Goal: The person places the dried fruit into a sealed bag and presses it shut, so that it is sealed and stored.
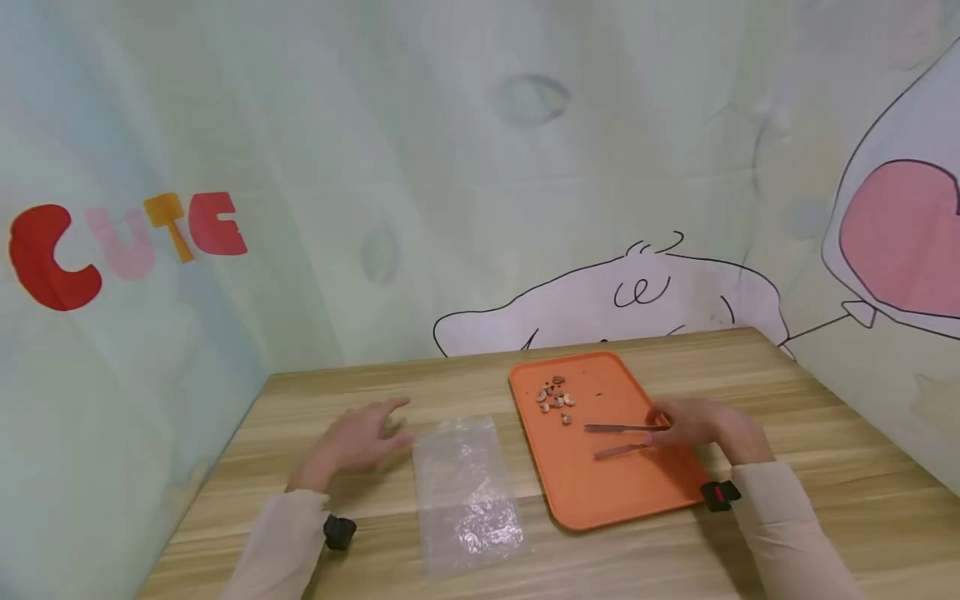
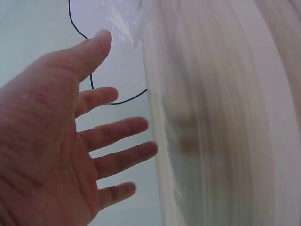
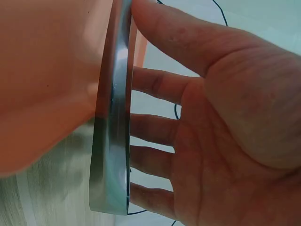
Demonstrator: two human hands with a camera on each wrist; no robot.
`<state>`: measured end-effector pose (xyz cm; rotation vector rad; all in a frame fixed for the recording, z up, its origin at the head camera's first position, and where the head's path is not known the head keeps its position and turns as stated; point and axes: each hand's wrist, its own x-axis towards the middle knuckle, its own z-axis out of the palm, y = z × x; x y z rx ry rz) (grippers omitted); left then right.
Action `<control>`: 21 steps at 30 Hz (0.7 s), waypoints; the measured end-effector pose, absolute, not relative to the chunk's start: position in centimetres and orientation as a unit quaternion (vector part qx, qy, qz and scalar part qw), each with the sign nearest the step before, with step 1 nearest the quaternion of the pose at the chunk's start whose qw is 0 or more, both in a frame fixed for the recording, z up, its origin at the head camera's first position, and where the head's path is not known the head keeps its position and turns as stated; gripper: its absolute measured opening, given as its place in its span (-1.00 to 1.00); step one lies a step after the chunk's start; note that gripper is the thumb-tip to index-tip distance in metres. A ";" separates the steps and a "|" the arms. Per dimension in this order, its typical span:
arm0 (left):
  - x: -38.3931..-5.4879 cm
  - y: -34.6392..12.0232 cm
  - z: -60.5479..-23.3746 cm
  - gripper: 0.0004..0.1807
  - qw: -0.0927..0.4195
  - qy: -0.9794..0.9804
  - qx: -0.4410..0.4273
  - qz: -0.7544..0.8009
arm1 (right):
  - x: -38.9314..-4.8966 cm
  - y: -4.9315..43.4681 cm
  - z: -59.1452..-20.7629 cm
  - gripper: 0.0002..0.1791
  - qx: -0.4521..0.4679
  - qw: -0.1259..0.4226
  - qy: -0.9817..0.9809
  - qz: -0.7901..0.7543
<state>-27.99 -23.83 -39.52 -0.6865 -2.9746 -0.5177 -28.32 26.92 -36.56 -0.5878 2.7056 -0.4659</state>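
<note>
In the head view my right hand holds metal tongs over the right part of an orange tray. Their two arms are spread apart, with nothing between the tips. The right wrist view shows the bent end of the tongs between thumb and fingers. A small pile of mixed nuts lies at the tray's far left. My left hand is held over the table, fingers spread and holding nothing. Just right of it lies a flat clear plastic bag, whose edge also shows in the left wrist view.
Everything stands on a wood-grain table. A printed cloth backdrop rises behind the table's far edge and along both sides. Black wrist devices sit at both sleeves.
</note>
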 end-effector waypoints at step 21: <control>-29.5 -20.4 -38.0 -0.94 -0.080 -0.899 -0.322 -0.285 | -28.7 28.1 -36.4 -0.78 -0.264 0.053 0.948 -0.167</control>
